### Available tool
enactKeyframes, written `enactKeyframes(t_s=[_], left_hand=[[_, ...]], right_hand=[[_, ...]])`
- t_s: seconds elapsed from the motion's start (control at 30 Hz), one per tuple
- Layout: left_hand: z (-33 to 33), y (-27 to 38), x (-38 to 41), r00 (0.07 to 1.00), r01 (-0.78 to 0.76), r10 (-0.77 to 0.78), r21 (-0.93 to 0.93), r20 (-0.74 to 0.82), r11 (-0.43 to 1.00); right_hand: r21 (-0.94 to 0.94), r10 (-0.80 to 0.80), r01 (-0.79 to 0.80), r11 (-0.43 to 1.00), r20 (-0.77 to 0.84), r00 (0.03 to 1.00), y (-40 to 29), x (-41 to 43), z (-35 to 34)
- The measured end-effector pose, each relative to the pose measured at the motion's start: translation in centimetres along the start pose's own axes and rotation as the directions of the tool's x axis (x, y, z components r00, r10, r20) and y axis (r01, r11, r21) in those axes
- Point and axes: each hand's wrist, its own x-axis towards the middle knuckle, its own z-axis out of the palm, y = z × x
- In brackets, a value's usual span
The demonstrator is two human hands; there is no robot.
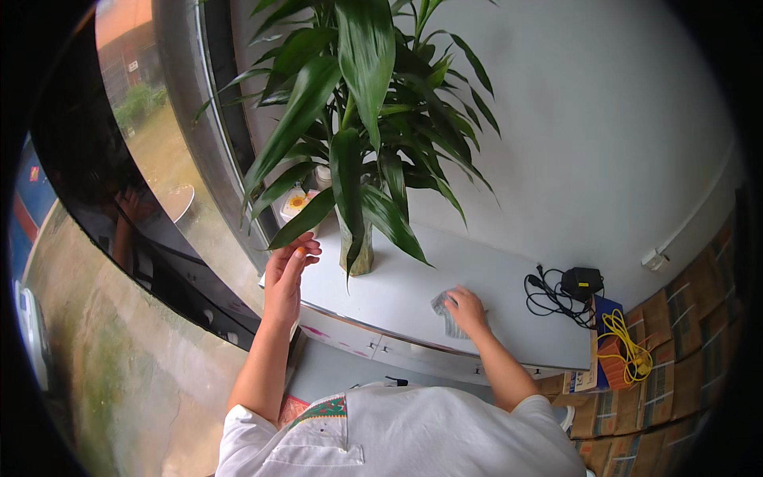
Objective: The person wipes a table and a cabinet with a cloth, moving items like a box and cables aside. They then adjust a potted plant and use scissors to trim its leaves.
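Observation:
My right hand [467, 310] is on a grey striped cloth [444, 313], which lies on the white cabinet top [405, 298]. The thumb and fingers press on the cloth's upper part. My left hand [289, 271] is raised by the cabinet's left end, palm up with the fingers loosely curled and apart, nothing seen in it. Just above its fingertips hangs a long leaf of a green potted plant [349, 179]; whether they touch I cannot tell. The plant's stems stand in a glass vase [357, 253], partly covered by leaves.
Behind the leaves on the left is a white container with a flower print [296, 203]. A black power adapter [581, 283] with coiled cable lies at the cabinet's right. Stacked cardboard boxes [661, 358] stand beyond, near a yellow cable [626, 346]. A glass door [179, 119] is at left.

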Motion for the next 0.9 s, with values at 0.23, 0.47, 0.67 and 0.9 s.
enactKeyframes(t_s=[0.23, 0.47, 0.67, 0.9], left_hand=[[0.1, -0.2, 1.6, 0.994, -0.108, 0.112, 0.358, 0.01, 0.928], [1.3, -0.9, 6.5, 0.975, -0.181, 0.221, 0.642, 0.018, 0.745], [0.4, -5.2, 10.7, 0.924, -0.288, 0.372, 0.797, 0.087, 0.53], [2.7, -3.7, 13.0, 0.854, -0.501, 0.464, 0.613, 0.236, 0.611]], right_hand=[[0.33, -0.277, 0.301, 0.895, -0.119, 0.953, -10.7, 8.0, -9.6], [0.53, -0.323, 0.398, 0.748, -0.233, 0.917, -18.0, 9.4, -12.7], [0.436, -0.309, 0.341, 0.833, -0.144, 0.94, -18.3, 9.1, -11.5], [0.36, -0.29, 0.356, 0.862, -0.227, 0.93, -16.5, 10.2, -11.8]])
